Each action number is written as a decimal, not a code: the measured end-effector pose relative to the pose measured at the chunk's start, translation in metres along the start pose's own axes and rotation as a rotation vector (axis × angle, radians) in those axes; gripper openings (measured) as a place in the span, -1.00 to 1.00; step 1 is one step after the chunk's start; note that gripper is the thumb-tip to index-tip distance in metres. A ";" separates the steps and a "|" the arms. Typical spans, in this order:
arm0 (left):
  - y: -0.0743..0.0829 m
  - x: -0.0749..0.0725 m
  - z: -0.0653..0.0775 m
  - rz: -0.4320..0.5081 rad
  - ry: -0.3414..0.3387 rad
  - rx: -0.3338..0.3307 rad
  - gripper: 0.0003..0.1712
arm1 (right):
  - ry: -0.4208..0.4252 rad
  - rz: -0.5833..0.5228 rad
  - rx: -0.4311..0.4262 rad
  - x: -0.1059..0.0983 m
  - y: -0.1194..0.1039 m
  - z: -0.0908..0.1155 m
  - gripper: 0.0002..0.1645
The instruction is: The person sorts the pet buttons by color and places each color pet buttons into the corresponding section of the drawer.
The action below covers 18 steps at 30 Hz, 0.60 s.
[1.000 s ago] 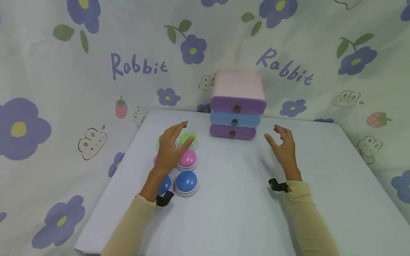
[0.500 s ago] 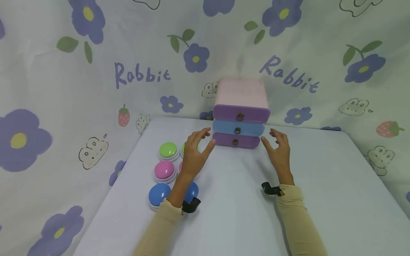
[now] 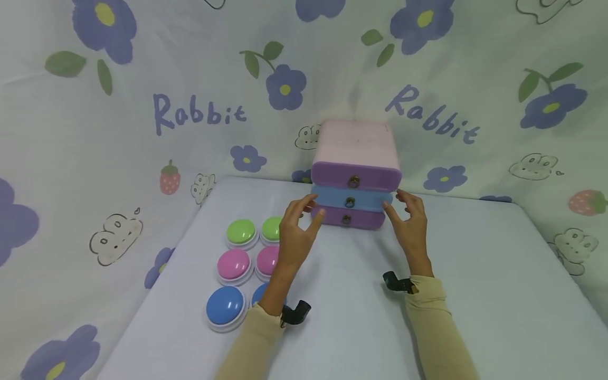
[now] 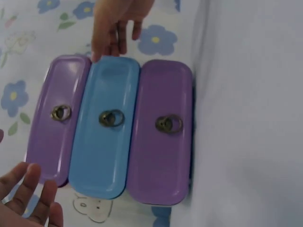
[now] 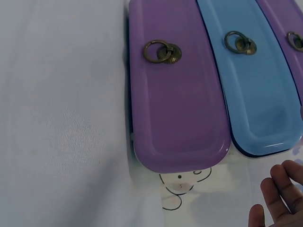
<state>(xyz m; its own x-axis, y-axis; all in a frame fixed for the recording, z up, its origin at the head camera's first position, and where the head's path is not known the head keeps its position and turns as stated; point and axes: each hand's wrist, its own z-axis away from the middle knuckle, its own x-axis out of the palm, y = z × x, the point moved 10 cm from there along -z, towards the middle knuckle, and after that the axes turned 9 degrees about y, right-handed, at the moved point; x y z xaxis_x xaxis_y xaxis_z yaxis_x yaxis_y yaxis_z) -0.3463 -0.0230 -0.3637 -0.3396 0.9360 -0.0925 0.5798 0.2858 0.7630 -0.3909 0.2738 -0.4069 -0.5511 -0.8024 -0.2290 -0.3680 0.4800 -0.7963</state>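
A small drawer cabinet point(image 3: 356, 142) with a pink top stands at the back of the table. Its fronts are a purple top drawer point(image 3: 332, 175), a blue middle drawer point(image 3: 328, 195) and a purple bottom drawer point(image 3: 328, 215), each with a brass ring pull point(image 4: 111, 118). My left hand point(image 3: 295, 240) is at the cabinet's left side, fingers spread and loosely bent. On the opposite side is my right hand point(image 3: 411, 232), thumb and fingers apart. Neither hand holds anything. In the right wrist view, the right fingers point(image 5: 279, 189) show a gap from the blue drawer's end; left contact is unclear.
To the left sit several dome push buttons in pairs: green point(image 3: 241, 232), pink point(image 3: 234, 265) and blue point(image 3: 225, 306), on white bases. My left forearm passes over the right-hand ones. A flower-printed curtain point(image 3: 199, 63) hangs behind the white table point(image 3: 475, 274).
My left hand has moved right, from above the buttons to the cabinet's left side. The right hand has shifted slightly left toward the cabinet. The cabinet's drawers look unchanged.
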 end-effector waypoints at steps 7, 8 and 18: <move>-0.005 0.022 -0.007 0.044 0.020 -0.042 -0.59 | -0.032 0.013 0.010 0.006 0.006 -0.004 -0.39; -0.006 0.026 -0.007 0.050 0.019 -0.049 -0.60 | -0.033 0.017 0.013 0.007 0.007 -0.003 -0.40; -0.018 0.057 -0.019 0.047 0.026 -0.077 -0.61 | -0.005 -0.006 -0.017 0.007 0.007 -0.007 -0.47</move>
<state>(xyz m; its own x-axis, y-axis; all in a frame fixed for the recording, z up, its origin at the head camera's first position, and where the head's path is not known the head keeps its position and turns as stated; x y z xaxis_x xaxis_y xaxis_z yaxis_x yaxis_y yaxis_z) -0.3897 0.0218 -0.3705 -0.3327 0.9422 -0.0395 0.5377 0.2239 0.8129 -0.4021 0.2741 -0.4100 -0.5454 -0.8069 -0.2267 -0.3838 0.4808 -0.7884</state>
